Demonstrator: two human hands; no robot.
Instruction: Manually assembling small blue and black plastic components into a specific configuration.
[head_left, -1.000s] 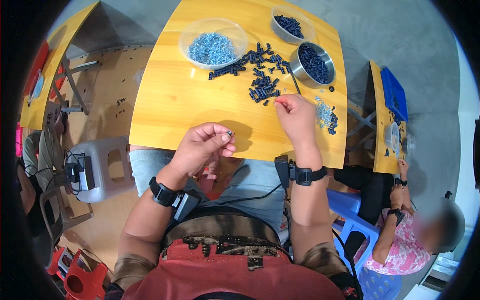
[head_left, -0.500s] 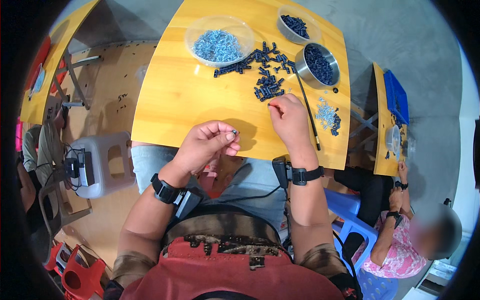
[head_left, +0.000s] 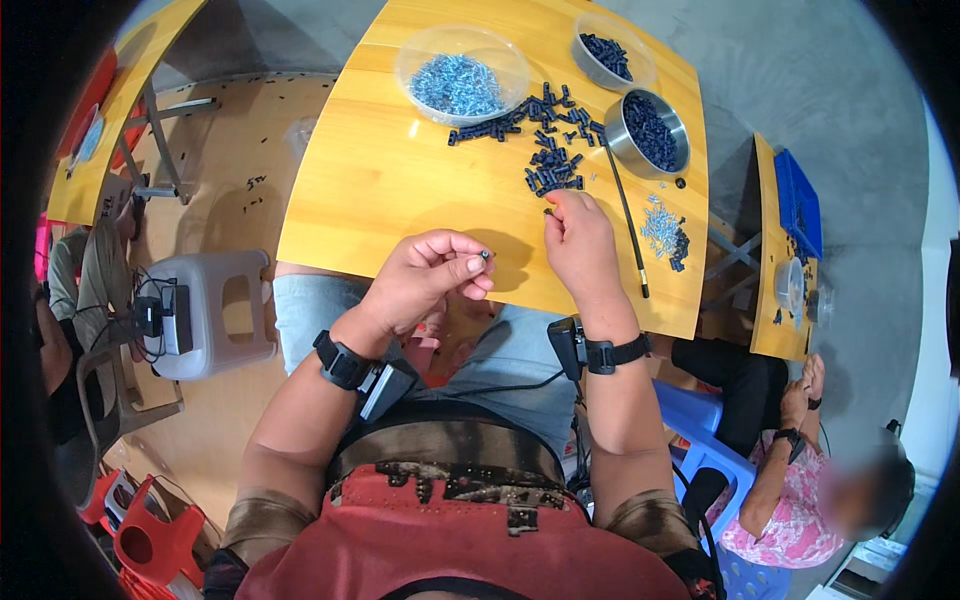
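Just off the table's near edge, my left hand (head_left: 430, 272) is closed with a small dark cylindrical piece (head_left: 486, 255) pinched between thumb and fingertips. My right hand (head_left: 583, 243) hovers over the table's near part, its thumb and forefinger pinching a tiny dark piece (head_left: 548, 211) too small to name. Beyond that hand lies a loose heap of black plastic parts (head_left: 553, 167). A thin black rod (head_left: 626, 215) rests to its right. Farther right are small silvery pieces (head_left: 659, 228) beside a few black bits (head_left: 681, 250).
On the yellow table (head_left: 350, 190) stand a clear bowl of silvery-blue pieces (head_left: 513, 58), a clear tub (head_left: 640, 58) and a steel bowl (head_left: 683, 140), both holding black parts. A grey stool (head_left: 215, 350) is at left. At right a co-worker (head_left: 780, 500) sits by another table (head_left: 775, 330).
The table and its contents have shifted slightly right in view. Both my hands keep their pinches, with the dark piece in my left fingers slightly turned. The co-worker's hands have come together.
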